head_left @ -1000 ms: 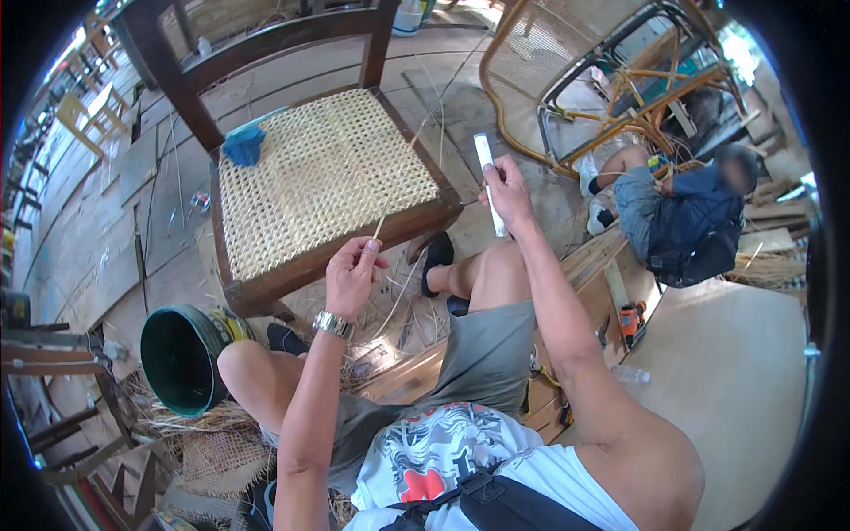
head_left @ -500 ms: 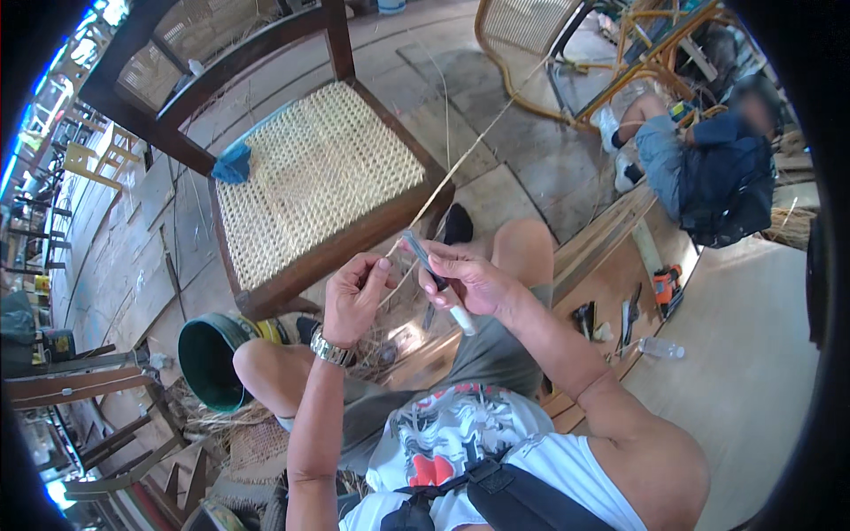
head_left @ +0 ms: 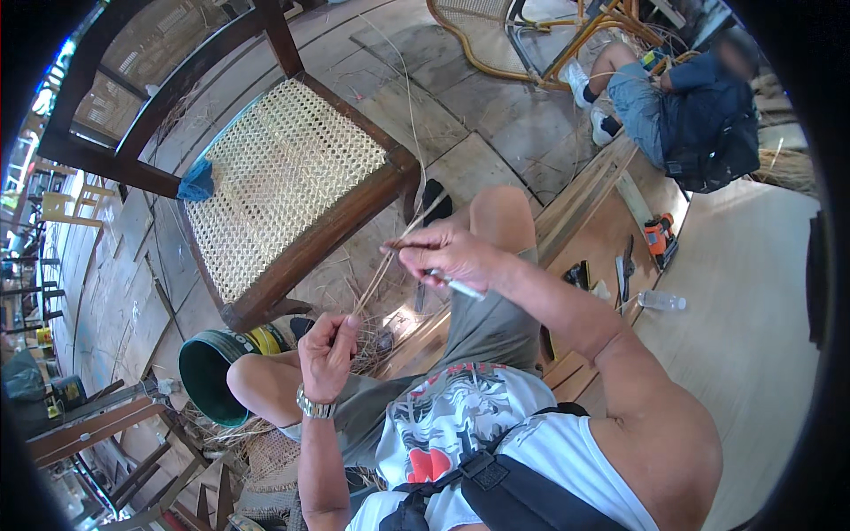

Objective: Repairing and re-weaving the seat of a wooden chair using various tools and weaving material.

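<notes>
My left hand [head_left: 326, 354], with a metal watch at the wrist, pinches thin tan cane strands [head_left: 372, 285]. They run up to my right hand [head_left: 447, 255], whose closed fingers grip a knife [head_left: 464, 288] with a pale handle; its grey blade appears to point up past the fingers. The strands meet the right fingertips, though how they lie against the blade cannot be made out. Beyond my hands stands a dark wooden chair [head_left: 292, 257] with a woven cane seat [head_left: 283, 177]. A blue cloth or bag [head_left: 197, 183] lies at the seat's left corner.
A dark green bucket [head_left: 205, 380] tips beside my left knee. At right are an orange power tool [head_left: 660, 237], a clear bottle [head_left: 662, 301] and a pale board [head_left: 735, 354]. Another person [head_left: 708, 115] sits at far right near a rattan chair [head_left: 482, 40]. Cane scraps litter the floor.
My left hand has moved down and left, away from the right hand, lengthening the strands between them. The long taut strand toward the rattan chair no longer shows. The view has shifted slightly.
</notes>
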`<state>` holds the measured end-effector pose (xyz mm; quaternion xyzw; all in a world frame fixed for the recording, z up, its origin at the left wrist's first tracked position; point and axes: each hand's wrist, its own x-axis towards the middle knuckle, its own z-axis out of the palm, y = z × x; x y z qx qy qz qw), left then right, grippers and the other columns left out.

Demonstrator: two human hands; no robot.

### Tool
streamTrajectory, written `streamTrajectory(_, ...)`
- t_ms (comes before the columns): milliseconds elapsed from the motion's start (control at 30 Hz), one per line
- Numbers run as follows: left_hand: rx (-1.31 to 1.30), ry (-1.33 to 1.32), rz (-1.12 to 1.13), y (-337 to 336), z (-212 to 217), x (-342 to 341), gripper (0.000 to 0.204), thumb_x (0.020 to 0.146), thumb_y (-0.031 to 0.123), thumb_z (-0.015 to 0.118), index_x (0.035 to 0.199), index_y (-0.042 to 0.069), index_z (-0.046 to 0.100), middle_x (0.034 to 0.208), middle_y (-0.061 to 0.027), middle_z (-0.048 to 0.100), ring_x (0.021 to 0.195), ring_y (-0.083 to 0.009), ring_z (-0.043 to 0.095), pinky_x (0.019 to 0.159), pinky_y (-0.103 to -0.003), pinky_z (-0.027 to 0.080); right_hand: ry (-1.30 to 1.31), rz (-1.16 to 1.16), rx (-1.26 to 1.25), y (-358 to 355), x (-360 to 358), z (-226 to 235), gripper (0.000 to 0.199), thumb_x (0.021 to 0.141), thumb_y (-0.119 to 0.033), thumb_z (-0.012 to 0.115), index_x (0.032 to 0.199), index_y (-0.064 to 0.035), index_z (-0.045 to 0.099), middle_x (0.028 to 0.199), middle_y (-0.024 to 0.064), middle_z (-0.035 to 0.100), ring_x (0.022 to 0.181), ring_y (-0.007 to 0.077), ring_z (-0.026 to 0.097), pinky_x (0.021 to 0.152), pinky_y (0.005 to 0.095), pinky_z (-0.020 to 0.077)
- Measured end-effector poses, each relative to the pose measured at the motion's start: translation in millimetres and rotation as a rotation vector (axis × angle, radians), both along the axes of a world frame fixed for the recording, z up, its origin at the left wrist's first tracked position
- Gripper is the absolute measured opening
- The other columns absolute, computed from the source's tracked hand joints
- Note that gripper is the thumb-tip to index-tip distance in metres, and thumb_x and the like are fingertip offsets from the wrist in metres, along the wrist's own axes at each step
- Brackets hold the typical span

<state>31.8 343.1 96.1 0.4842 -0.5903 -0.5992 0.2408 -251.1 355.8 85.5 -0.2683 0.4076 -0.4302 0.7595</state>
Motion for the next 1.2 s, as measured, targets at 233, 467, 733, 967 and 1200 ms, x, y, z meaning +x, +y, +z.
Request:
streamTrajectory(233,-0.262,-0.042,-0.001,22,15,48,0.013,0.098,0.01,0.066,0.09,0.0,0.066,0.063,0.0041,0.052,0.057,-0.0031,0.045,0.051,-0.021,0.036,0.426,-0.165,-0.067,-36,-102,50,0.011,0.097,-0.012,0.06,0.092,-0.0028,0.064,0.073,-0.0013,0.057,0.059,0.0065,0.054,0.053,0.0224,0.0438)
streamTrajectory(467,-0.182,0.029,0.141,45,13,87,0.014,0.099,0.011,0.065,0.09,0.001,0.066,0.07,0.0048,0.056,0.06,-0.0028,0.045,0.054,-0.02,0.036,0.429,-0.685,-0.204,-57,-311,92,0.034,0.101,-0.027,0.06,0.129,-0.0072,0.058,0.075,-0.0018,0.053,0.057,0.0072,0.047,0.048,0.021,0.0389)
streamTrajectory(733,-0.15,0.086,0.294,-2,25,53,0.018,0.104,0.018,0.057,0.101,0.002,0.065,0.072,0.0052,0.055,0.061,-0.0026,0.049,0.055,-0.019,0.038,0.23,-0.195,-0.12,18,-90,80,0.058,0.099,-0.051,0.057,0.134,-0.0047,0.058,0.065,-0.0084,0.044,0.052,0.0015,0.038,0.045,0.0179,0.0306)
streamTrajectory(967,0.022,0.189,-0.003,20,8,1,0.021,0.104,0.02,0.058,0.109,0.002,0.067,0.07,0.0056,0.055,0.059,-0.0021,0.046,0.053,-0.019,0.037,0.065,-0.136,-0.063,-9,51,22,0.037,0.097,-0.034,0.068,0.109,0.0007,0.067,0.065,-0.0018,0.053,0.045,0.0028,0.04,0.041,0.0188,0.0288)
streamTrajectory(1200,0.029,0.112,0.031,40,-5,57,0.018,0.103,0.016,0.058,0.105,0.001,0.068,0.075,0.0051,0.059,0.062,-0.001,0.047,0.054,-0.018,0.038,0.233,-0.459,-0.084,-55,-68,33,0.03,0.096,-0.032,0.069,0.094,-0.002,0.068,0.072,0.0059,0.064,0.046,0.0026,0.043,0.039,0.0182,0.0296)
